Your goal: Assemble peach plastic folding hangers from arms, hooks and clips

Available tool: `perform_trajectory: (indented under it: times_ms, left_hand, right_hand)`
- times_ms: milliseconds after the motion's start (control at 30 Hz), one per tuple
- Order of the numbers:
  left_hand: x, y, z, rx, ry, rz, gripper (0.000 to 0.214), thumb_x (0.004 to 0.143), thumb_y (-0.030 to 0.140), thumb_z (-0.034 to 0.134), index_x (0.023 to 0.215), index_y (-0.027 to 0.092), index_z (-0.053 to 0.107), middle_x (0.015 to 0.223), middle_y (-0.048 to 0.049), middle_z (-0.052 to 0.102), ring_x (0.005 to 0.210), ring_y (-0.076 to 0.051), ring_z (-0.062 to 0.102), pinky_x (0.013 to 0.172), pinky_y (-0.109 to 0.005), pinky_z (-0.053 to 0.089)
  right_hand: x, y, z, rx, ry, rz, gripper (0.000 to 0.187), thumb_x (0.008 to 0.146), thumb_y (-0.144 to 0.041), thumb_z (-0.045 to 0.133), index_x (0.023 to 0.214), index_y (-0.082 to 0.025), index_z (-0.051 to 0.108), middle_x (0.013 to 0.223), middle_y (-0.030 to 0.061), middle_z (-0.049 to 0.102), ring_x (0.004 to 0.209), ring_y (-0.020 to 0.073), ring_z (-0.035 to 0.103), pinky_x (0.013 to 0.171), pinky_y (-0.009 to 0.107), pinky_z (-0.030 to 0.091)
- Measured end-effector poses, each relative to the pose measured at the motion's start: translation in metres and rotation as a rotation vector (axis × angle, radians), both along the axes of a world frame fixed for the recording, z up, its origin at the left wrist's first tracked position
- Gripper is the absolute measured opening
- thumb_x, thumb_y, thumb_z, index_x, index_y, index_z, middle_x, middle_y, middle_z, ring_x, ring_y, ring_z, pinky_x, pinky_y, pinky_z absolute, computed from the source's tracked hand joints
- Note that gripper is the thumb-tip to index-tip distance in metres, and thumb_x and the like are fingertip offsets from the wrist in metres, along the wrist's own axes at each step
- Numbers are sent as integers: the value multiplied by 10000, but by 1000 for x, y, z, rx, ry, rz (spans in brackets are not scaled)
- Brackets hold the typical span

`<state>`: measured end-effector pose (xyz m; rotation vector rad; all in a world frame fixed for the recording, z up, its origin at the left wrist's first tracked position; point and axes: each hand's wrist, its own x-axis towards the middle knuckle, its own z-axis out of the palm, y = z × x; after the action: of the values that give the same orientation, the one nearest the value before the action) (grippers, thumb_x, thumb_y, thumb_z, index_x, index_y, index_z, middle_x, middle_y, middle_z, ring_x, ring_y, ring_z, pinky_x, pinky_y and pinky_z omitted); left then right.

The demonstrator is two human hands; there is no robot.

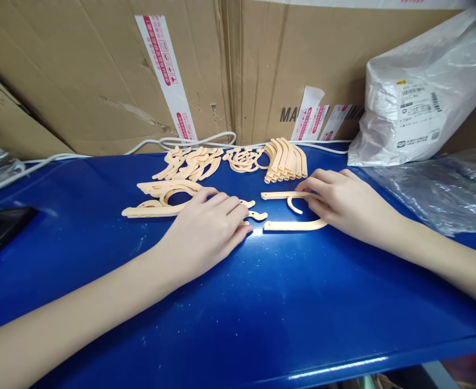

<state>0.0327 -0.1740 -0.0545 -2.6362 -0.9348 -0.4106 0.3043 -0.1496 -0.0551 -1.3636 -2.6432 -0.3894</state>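
Observation:
My left hand lies curled over a few cream plastic hanger pieces, fingers bent down on their right ends. Long straight hanger arms stick out to its left, and a small wavy piece shows past its fingertips. What exactly its fingers grip is partly hidden. With thumb and fingers closed, my right hand holds the right end of a hanger arm. A small curved hook hangs below that arm. Nearer to me, another curved hanger arm lies on the table, its right end by my right hand.
Behind my hands lie a pile of wavy pieces, a heap of hooks and a neat row of hanger arms. A white cable runs along cardboard boxes. A plastic parcel stands right; a dark device lies left.

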Motion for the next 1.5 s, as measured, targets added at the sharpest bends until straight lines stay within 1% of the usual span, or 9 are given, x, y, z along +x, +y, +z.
perform_trajectory:
  times_ms: [100, 200, 433, 633, 833, 1000, 1200, 1367, 1500]
  left_hand:
    - [-1, -1, -1, -24, -16, 31, 207, 943, 288, 474, 945, 146, 624, 883, -56, 671, 844, -248, 611, 785, -407, 417]
    - [-1, -2, 1, -155, -90, 66, 203, 925, 297, 505, 1027, 157, 610, 975, -55, 672, 916, -254, 589, 786, -402, 412]
    - [-3, 3, -2, -549, -398, 118, 225, 826, 314, 631, 1022, 204, 615, 969, 1, 676, 906, -192, 583, 811, -355, 422]
    - [-3, 5, -3, -693, -490, 176, 212, 780, 326, 667, 960, 217, 642, 927, 5, 668, 856, -181, 567, 760, -330, 422]
    - [1, 2, -4, -615, -473, 132, 78, 824, 241, 591, 845, 189, 645, 806, 9, 627, 787, -166, 516, 717, -305, 389]
    - [5, -4, 1, -624, -566, 86, 175, 908, 227, 521, 778, 169, 624, 733, 17, 514, 720, -129, 492, 666, -271, 378]
    - [2, -10, 4, -631, -669, -10, 220, 964, 181, 423, 1018, 200, 635, 931, -17, 558, 827, -122, 547, 685, -237, 433]
    - [1, -11, 1, -606, -603, -32, 238, 993, 179, 348, 1049, 191, 579, 909, -2, 607, 789, -108, 555, 713, -230, 435]
    - [1, -14, 1, -539, -493, -33, 253, 1004, 285, 365, 1081, 184, 584, 974, -8, 643, 874, -139, 577, 779, -259, 436]
  right_hand:
    - [-1, -1, 0, 25, 3, 2, 221, 919, -235, 428, 997, -163, 622, 930, 77, 624, 824, 215, 597, 705, 341, 348]
    - [-4, -4, 3, 63, 30, 29, 232, 937, -266, 428, 992, -165, 629, 933, 77, 622, 827, 220, 583, 701, 345, 345]
    - [-19, -22, 9, 56, 109, 317, 295, 957, -386, 462, 985, -178, 669, 930, 70, 628, 833, 195, 568, 737, 340, 358]
    - [-27, -30, 4, 12, 86, 363, 289, 982, -310, 422, 931, -168, 668, 913, 69, 644, 869, 195, 567, 754, 336, 357]
    - [-29, -32, 4, 126, 91, 427, 270, 992, -263, 412, 861, -142, 614, 778, 45, 649, 755, 167, 580, 724, 325, 369]
    - [-30, -39, 4, 137, 135, 472, 245, 990, -247, 414, 831, -134, 562, 734, 42, 627, 642, 150, 567, 627, 294, 406]
    - [-30, -44, 1, 188, 54, 440, 221, 1007, -252, 367, 864, -163, 510, 765, 13, 660, 510, 118, 571, 465, 278, 365]
    - [-29, -43, 0, 229, 19, 422, 175, 1006, -265, 382, 972, -150, 509, 736, -2, 671, 541, 133, 624, 462, 282, 366]
    - [-30, -42, 0, 251, 8, 370, 210, 1010, -276, 370, 948, -151, 526, 727, 1, 680, 554, 134, 634, 465, 282, 361]
